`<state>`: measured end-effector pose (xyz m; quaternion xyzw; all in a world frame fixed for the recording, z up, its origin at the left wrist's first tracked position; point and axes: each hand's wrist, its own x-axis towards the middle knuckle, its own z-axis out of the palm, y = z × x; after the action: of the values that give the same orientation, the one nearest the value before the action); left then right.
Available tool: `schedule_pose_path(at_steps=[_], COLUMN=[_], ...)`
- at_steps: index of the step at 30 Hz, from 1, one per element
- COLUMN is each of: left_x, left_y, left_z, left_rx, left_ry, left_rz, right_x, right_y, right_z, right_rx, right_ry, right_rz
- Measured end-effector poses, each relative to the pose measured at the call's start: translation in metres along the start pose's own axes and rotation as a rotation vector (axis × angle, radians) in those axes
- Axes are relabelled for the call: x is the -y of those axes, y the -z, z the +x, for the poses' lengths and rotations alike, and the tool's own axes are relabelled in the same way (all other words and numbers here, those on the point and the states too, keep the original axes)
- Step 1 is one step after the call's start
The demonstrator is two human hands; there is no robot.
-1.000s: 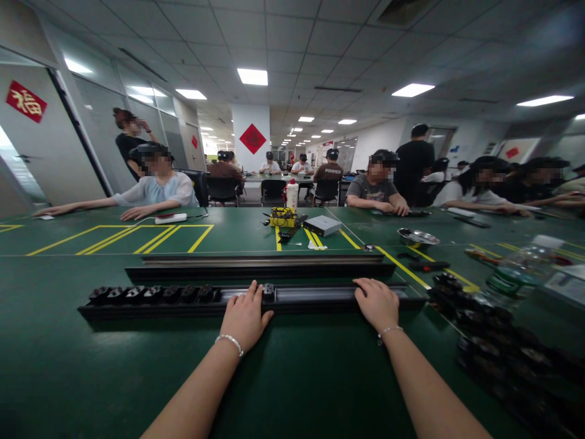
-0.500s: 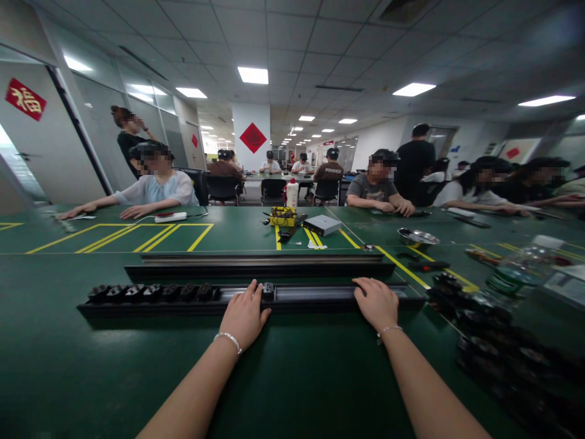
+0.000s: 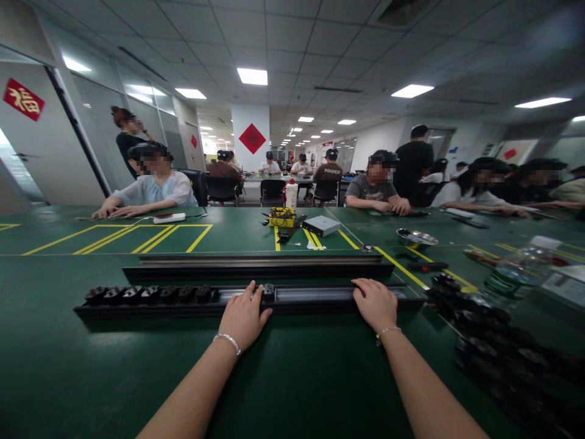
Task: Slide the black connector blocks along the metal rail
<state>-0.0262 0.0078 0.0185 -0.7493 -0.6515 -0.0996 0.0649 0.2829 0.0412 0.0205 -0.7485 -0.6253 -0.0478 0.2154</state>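
A long black rail (image 3: pixel 315 294) with a silvery inner channel lies across the green table in front of me. Several black modules (image 3: pixel 150 294), with what look like socket faces, sit in a row at its left end. A single module (image 3: pixel 269 292) stands apart near the rail's middle. My left hand (image 3: pixel 242 314) lies over the rail just left of that module, fingers stretched out and thumb apart. Toward the rail's right end, my right hand (image 3: pixel 377 302) rests on it with fingers extended and thumb apart. The palms hide parts of the rail.
Behind the rail lies a second dark rail (image 3: pixel 260 268). Loose black modules (image 3: pixel 503 353) are heaped at the right, near a plastic bottle (image 3: pixel 516 268) and a metal bowl (image 3: pixel 415 237). Farther back are a grey box (image 3: pixel 321 225) and a yellow holder (image 3: pixel 282 217). People sit across the table.
My hands and the rail look nearly unchanged, with a slight shift of the view. The person at the far left has drawn an outstretched hand in toward the other one.
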Motion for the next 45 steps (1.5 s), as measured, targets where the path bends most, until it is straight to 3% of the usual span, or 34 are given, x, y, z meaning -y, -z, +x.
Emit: schedule_pose_path(at_steps=[12, 37, 45], left_x=[-0.003, -0.003, -0.004], left_y=[0.006, -0.007, -0.004], left_z=[-0.001, 0.0, 0.001], left_rx=[0.015, -0.057, -0.023], left_ry=[0.007, -0.019, -0.007], left_rz=[0.023, -0.024, -0.034], right_x=[-0.001, -0.002, -0.002], right_y=[-0.002, -0.004, -0.004], right_z=[0.0, 0.001, 0.001], right_rx=[-0.023, -0.039, -0.033], right_ry=[-0.016, -0.004, -0.005], right_rz=[0.033, -0.002, 0.004])
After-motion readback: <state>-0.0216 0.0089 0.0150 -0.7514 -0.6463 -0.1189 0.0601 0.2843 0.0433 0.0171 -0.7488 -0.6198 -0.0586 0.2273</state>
